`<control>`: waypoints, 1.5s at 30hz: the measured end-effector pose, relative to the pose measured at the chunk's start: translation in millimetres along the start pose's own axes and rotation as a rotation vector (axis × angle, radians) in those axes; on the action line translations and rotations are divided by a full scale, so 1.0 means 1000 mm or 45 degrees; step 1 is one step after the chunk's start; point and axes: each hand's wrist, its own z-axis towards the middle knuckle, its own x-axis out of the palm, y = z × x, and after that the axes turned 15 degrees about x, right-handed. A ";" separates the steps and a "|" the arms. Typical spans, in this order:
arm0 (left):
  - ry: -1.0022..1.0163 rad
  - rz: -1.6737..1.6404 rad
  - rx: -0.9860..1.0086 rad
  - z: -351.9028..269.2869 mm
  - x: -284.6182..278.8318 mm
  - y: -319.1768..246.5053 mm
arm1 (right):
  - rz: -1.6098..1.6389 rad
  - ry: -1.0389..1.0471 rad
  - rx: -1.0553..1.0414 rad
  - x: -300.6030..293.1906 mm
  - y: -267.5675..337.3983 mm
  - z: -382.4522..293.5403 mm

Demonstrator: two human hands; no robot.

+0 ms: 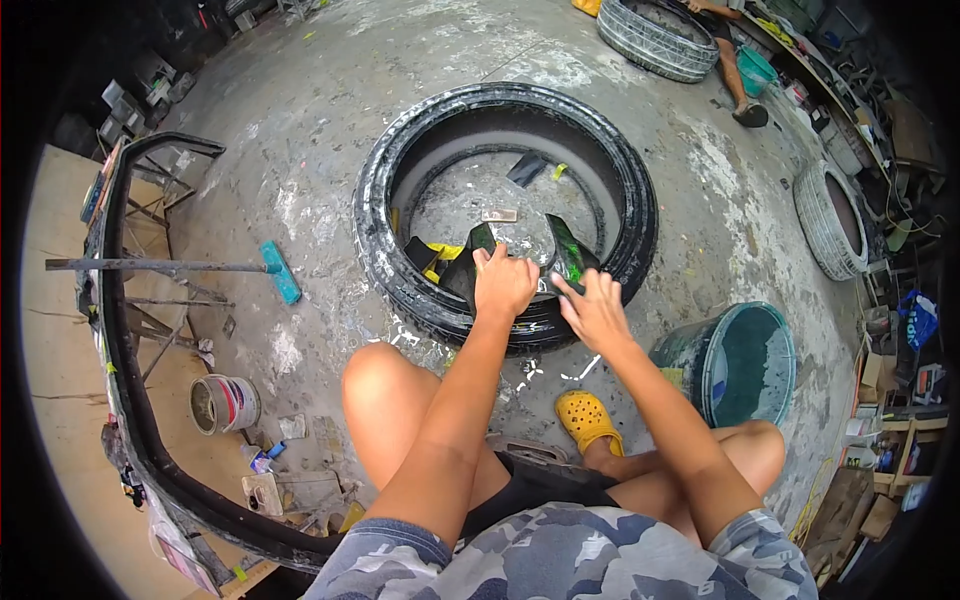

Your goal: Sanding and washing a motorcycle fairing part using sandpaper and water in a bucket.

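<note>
A large black tire (369, 187) lies on its side before me, wet and streaked with pale residue. Over its near rim my left hand (505, 283) grips a glossy black panel (568, 246) with green markings and pointed ends. My right hand (598, 311) has its fingers and thumb around the panel's right part. A small dark piece shows under that thumb; whether it is separate I cannot tell. Inside the tire, black-and-yellow pieces (445, 251) rest at the near left. A small rectangular block (500, 215) and a dark flat piece (526, 170) lie on the floor within the ring.
At my right a teal bucket (784, 367) is tipped towards me. A teal broom head (280, 271) with a long handle and a curved black frame (120, 300) occupy the left. A paint pail (244, 405) lies there. Another person's leg (731, 71) shows beside a far tire (652, 56).
</note>
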 end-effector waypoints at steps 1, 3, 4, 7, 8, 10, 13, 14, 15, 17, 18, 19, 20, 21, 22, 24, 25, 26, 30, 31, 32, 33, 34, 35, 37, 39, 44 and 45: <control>0.028 -0.006 -0.005 0.000 -0.004 -0.001 | -0.021 0.044 -0.028 -0.007 -0.009 -0.005; -0.011 0.010 0.006 0.002 -0.002 -0.003 | -0.099 -0.009 -0.137 -0.011 -0.019 0.002; -0.008 -0.012 0.019 0.004 -0.002 -0.005 | -0.137 -0.074 -0.123 -0.011 -0.020 0.012; -0.011 -0.026 0.029 0.004 -0.001 -0.007 | -0.150 -0.063 -0.033 -0.016 -0.011 0.041; -0.014 -0.020 0.037 0.004 -0.001 -0.007 | -0.032 -0.105 0.112 -0.019 -0.010 0.044; -0.011 -0.012 0.013 0.001 -0.002 -0.003 | 0.188 -0.120 0.277 -0.028 -0.001 0.040; -0.037 -0.012 0.000 0.000 0.000 -0.002 | 0.135 -0.007 0.089 -0.016 0.003 -0.001; -0.061 -0.016 0.004 0.001 0.001 -0.003 | 0.070 -0.040 0.021 -0.004 0.002 -0.009; -0.062 -0.017 -0.001 0.001 0.002 -0.003 | 0.069 -0.038 0.017 -0.004 0.007 -0.006; 0.002 -0.019 0.028 0.002 0.002 -0.002 | -0.010 -0.075 0.091 -0.005 0.017 0.012; -0.036 -0.026 0.024 0.005 0.001 0.000 | 0.023 -0.137 0.066 -0.006 0.019 0.026; -0.075 -0.032 0.020 0.008 0.000 0.001 | 0.017 -0.132 0.114 -0.003 0.022 0.030; -0.041 -0.042 0.008 0.003 0.000 -0.004 | 0.057 -0.121 0.184 0.001 0.022 0.015; 0.026 0.000 0.003 0.003 0.002 -0.002 | 0.106 -0.131 0.242 0.008 0.024 0.004; 0.021 -0.019 -0.003 0.001 0.002 -0.003 | 0.140 -0.090 0.262 0.011 0.025 -0.008; 0.010 -0.036 0.004 0.002 0.002 -0.002 | 0.042 -0.044 0.189 0.006 0.018 -0.004; 0.012 -0.040 0.009 0.003 0.004 -0.002 | -0.034 -0.041 0.138 0.000 0.016 0.008; 0.003 -0.030 -0.003 0.004 0.005 -0.001 | -0.092 -0.072 0.059 -0.005 0.015 0.019; 0.024 -0.040 -0.010 0.002 0.002 0.000 | -0.020 -0.004 0.217 0.000 0.028 0.010; 0.016 -0.036 -0.014 0.003 0.001 0.002 | 0.034 0.028 0.267 0.001 0.030 -0.001; 0.027 -0.032 -0.023 0.004 0.000 0.004 | 0.064 0.070 0.268 0.001 0.028 -0.002; 0.046 -0.043 -0.022 0.004 0.000 -0.001 | 0.054 0.072 0.275 -0.001 0.025 0.002; 0.046 -0.048 -0.016 0.005 0.001 -0.002 | 0.012 0.021 0.213 0.000 0.022 0.015; 0.023 -0.049 -0.018 0.006 0.001 -0.003 | -0.031 -0.031 0.150 0.000 0.020 0.025; -0.002 -0.046 -0.028 0.007 0.001 -0.002 | -0.027 -0.021 0.201 0.006 0.026 0.026; 0.059 -0.038 -0.023 0.003 0.001 -0.001 | 0.113 -0.019 0.366 0.010 0.033 0.004; 0.010 -0.065 -0.004 0.006 0.004 -0.002 | 0.021 -0.073 0.224 0.003 0.024 0.024; -0.057 -0.048 -0.011 0.007 0.004 0.000 | 0.026 -0.062 0.267 0.004 0.029 0.030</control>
